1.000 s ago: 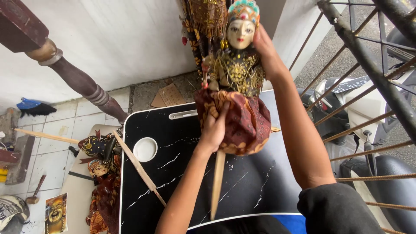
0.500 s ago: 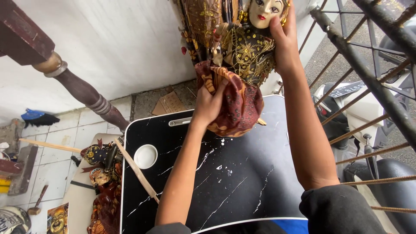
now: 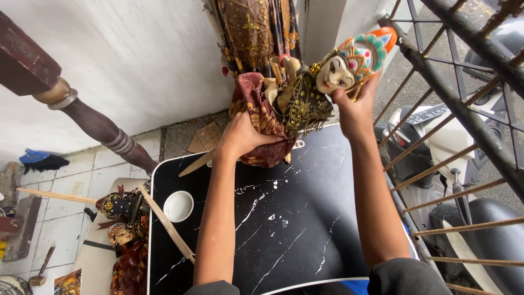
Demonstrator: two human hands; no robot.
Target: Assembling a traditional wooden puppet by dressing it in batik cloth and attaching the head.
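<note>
While my left hand (image 3: pixel 240 136) clenched the maroon batik skirt of the carved wooden rod puppet (image 3: pixel 297 104) and my right hand (image 3: pixel 355 106) gripped its painted head under the turquoise-and-orange crown, the puppet hung tilted above the far edge of the black marble-patterned surface (image 3: pixel 284 218). Its long axis ran nearly level, crown pointing right toward the rusty metal railing (image 3: pixel 464 104), pale wooden rod (image 3: pixel 196 163) trailing lower left. I judged the crown could knock the railing, or the loose skirt cloth could slip in my grip.

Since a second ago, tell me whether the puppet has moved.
Yes. The puppet has tipped from upright to head-right, toward the railing, judged against the black table.
</note>
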